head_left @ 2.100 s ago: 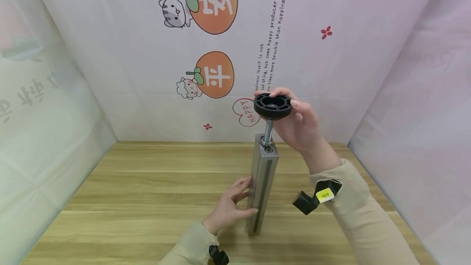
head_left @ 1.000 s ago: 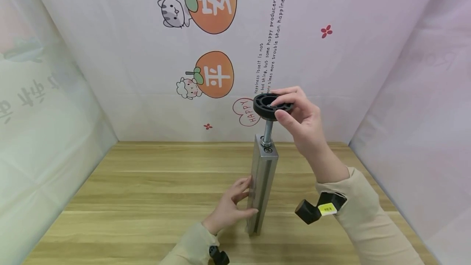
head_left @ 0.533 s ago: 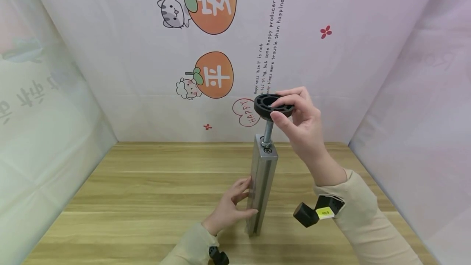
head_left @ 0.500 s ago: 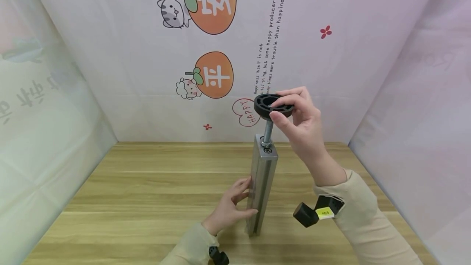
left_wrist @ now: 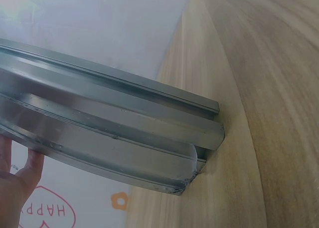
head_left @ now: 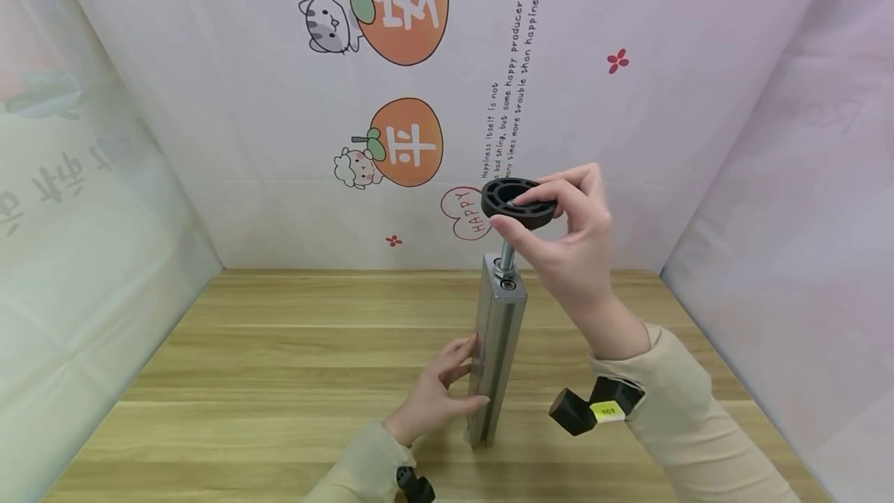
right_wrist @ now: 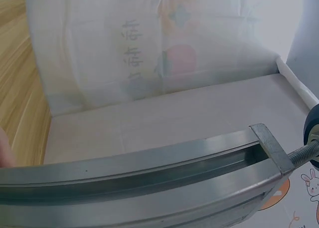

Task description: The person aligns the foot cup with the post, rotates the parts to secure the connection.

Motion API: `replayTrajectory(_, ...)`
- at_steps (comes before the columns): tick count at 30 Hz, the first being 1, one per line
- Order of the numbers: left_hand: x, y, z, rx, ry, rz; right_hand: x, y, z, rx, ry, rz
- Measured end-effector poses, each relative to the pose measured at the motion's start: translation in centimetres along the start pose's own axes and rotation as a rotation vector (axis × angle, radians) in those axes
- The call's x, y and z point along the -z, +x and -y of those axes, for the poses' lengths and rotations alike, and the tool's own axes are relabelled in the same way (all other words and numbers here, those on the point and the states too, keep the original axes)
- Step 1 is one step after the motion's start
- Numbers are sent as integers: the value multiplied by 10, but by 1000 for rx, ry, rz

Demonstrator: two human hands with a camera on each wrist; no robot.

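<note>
A silver aluminium profile (head_left: 497, 355) stands upright on the wooden table, its grooved side facing me. From its top end plate rises a threaded rod (head_left: 507, 254), with a nut at the base, carrying a round black levelling foot (head_left: 497, 212). My right hand (head_left: 576, 247) pinches the foot's rim, thumb at the near side and a finger over the hollow top. Lower down, my left hand (head_left: 436, 394) grips the profile between thumb and fingers. In the left wrist view the profile's lower end (left_wrist: 199, 153) meets the table. The right wrist view shows the rod (right_wrist: 303, 154) entering the end plate.
The wooden table (head_left: 293, 363) extends around the profile. Behind it hangs a white printed cloth (head_left: 265, 138), with further cloth walls at left (head_left: 70, 254) and right (head_left: 789, 216). A black camera (head_left: 573, 411) is strapped to my right wrist.
My right hand has shifted its hold around the foot; its thumb has moved left along the near rim, and the wrist has turned. The left hand and profile stay in place.
</note>
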State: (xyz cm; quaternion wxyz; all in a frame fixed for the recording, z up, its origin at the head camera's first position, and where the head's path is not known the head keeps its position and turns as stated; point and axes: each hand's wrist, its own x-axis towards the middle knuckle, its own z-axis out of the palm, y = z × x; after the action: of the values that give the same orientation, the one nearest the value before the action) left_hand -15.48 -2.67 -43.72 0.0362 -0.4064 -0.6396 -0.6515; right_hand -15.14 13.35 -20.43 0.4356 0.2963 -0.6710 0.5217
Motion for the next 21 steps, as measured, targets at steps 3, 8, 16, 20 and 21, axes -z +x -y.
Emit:
replayTrajectory(3,0,0,0,-2,2,-2,-2,0,1,21,-46,-34)
replayTrajectory(8,1,1,2,-10,-7,-5,-4,1,1,62,-34,-61)
replayTrajectory(16,1,1,2,-17,-9,-1,-4,-4,-11,27,201,-63)
replayTrajectory(20,1,1,2,-19,-8,2,-1,-4,-22,-118,556,57)
replayTrajectory(21,1,1,3,-23,-3,3,-1,-4,-25,-168,668,103)
